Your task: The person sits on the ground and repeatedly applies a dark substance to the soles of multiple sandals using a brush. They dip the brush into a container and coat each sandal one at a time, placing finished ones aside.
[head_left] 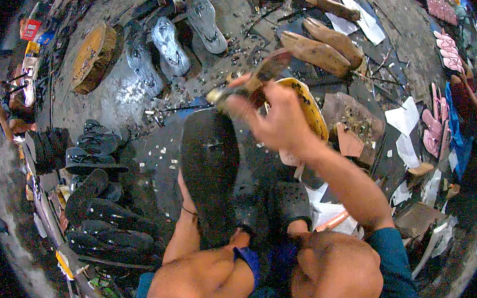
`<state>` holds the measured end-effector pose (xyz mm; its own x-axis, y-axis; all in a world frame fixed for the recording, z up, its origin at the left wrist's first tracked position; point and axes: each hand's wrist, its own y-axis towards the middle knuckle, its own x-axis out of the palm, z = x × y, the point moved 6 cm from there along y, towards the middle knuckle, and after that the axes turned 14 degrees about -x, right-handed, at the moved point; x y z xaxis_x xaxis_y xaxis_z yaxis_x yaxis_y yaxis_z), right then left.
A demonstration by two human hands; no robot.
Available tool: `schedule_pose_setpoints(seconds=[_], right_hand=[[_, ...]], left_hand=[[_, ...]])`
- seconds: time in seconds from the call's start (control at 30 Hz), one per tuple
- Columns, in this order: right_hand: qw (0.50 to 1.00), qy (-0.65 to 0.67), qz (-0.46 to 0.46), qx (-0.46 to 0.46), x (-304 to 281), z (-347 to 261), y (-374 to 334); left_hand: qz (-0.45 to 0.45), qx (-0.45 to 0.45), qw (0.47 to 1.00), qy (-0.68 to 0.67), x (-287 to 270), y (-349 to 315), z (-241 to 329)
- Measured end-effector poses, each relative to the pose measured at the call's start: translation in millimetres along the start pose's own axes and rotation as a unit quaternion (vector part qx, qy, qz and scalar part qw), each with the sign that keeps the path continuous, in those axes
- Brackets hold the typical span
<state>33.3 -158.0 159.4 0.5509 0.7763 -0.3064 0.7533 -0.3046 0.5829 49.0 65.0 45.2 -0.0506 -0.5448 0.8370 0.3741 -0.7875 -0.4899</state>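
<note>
A long black shoe sole [210,158] stands out lengthwise in front of my knees. My left hand [181,188] is under its left side, apparently gripping it, with most of the fingers hidden behind it. Over the sole's far end, my right hand [277,115] is closed and blurred by motion. It holds a dark tool with a pale, blunt tip [214,95], perhaps a brush. Just beyond that hand lies a brown curved piece [273,63], and beside it is a yellow-edged oval container [309,107], partly hidden by my hand.
Grey and black soles [206,24] lie at the far left near a round wood block [93,58]. Wooden shoe lasts [316,53] rest at the far right. Black sandals [111,234] are piled at the left; pink straps [432,128] and paper scraps [403,115] lie right.
</note>
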Motion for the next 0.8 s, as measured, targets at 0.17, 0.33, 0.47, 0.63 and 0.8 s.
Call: schedule_pose_setpoints(seconds=[0.17,0.33,0.47,0.63,0.8], right_hand=[[0.987,0.087,-0.129,0.031,33.0,-31.9,-43.5],[0.921,0.246,-0.249,0.169,43.0,-49.5,-100.0],[0.966,-0.182,-0.016,0.185,-39.2,62.0,-81.2],[0.945,-0.266,-0.042,0.184,-77.3,52.9,-76.1],[0.819,-0.359,-0.361,0.264,-117.3,1.8,-154.7]], left_hand=[[-0.099,0.052,0.994,0.002,-18.0,3.5,29.2],[0.220,0.063,0.973,0.040,-91.6,-23.4,30.9],[0.247,-0.051,0.961,0.117,-92.6,-101.9,-16.8],[0.262,-0.110,0.945,0.162,-94.4,-117.8,-38.7],[0.262,-0.089,0.941,0.196,-82.2,-106.1,-23.4]])
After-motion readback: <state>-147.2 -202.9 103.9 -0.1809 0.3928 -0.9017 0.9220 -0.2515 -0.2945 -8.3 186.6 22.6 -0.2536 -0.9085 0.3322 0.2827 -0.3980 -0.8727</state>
